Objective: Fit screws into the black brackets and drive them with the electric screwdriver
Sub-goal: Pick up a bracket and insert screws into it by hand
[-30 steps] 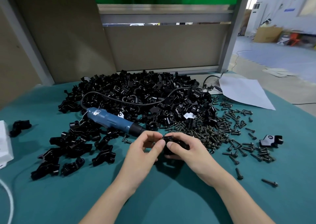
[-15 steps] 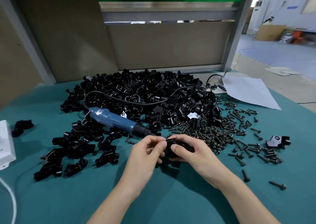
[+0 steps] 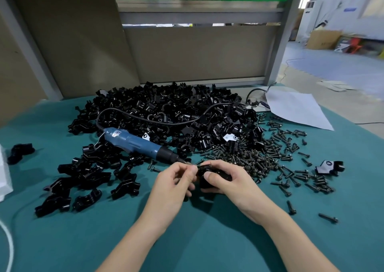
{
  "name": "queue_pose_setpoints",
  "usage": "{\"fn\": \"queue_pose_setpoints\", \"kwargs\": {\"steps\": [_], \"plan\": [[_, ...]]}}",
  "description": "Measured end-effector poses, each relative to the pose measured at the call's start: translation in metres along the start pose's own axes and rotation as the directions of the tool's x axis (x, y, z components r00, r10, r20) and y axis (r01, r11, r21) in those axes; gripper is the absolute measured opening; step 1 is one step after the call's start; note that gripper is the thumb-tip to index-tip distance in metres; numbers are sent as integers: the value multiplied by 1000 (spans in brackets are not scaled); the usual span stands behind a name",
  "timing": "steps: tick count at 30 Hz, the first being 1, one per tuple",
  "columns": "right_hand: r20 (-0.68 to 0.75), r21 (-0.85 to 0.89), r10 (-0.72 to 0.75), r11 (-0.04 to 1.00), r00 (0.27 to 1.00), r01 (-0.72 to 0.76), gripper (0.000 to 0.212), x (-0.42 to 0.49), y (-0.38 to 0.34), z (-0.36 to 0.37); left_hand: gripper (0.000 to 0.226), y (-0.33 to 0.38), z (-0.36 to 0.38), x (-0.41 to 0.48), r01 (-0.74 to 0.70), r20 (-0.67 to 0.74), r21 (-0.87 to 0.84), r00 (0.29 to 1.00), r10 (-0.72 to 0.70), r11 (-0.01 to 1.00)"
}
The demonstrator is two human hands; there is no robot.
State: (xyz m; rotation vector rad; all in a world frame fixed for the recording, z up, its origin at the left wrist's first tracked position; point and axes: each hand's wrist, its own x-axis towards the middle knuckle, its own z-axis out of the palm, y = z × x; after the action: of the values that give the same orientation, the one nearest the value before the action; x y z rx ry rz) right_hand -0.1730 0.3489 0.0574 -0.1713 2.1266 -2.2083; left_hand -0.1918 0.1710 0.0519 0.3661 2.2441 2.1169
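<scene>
At frame centre the black bracket (image 3: pixel 209 177) is still gripped by the right hand (image 3: pixel 234 183), a screw (image 3: pixel 197 166) seemingly pinched into it by the left hand (image 3: pixel 174 185); the electric screwdriver (image 3: pixel 137 142) is left untouched beside them.

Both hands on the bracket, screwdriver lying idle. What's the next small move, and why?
Probably the left hand lets go and reaches for the electric screwdriver just beyond it: the right hand grips the bracket, and the left fingertips pinch its edge.
</scene>
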Motion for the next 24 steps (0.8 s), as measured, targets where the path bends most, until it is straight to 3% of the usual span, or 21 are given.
{"fn": "queue_pose_setpoints", "kwargs": {"steps": [8, 12, 17, 21, 24], "plan": [[36, 68, 7, 998, 999, -9, 17, -1, -3, 0, 26, 5, 0, -3, -91, -29, 91, 995, 94, 992], [23, 17, -17, 1000, 1000, 17, 24, -2, -4, 0, 26, 7, -1, -4, -100, -25, 74, 994, 102, 992], [18, -98, -24, 995, 1000, 26, 23, -2, -5, 1, 10, 7, 2, -3, -12, -30, -12, 999, 12, 1000], [4, -150, -27, 988, 1000, 27, 22, -4, -6, 0, 36, 6, 1, -1, 35, -9, 60, 999, -35, 998], [8, -178, -21, 984, 1000, 22, 22, -4, -7, 0, 34, 6, -1, -2, 25, 12, 74, 1000, -26, 997]]}}
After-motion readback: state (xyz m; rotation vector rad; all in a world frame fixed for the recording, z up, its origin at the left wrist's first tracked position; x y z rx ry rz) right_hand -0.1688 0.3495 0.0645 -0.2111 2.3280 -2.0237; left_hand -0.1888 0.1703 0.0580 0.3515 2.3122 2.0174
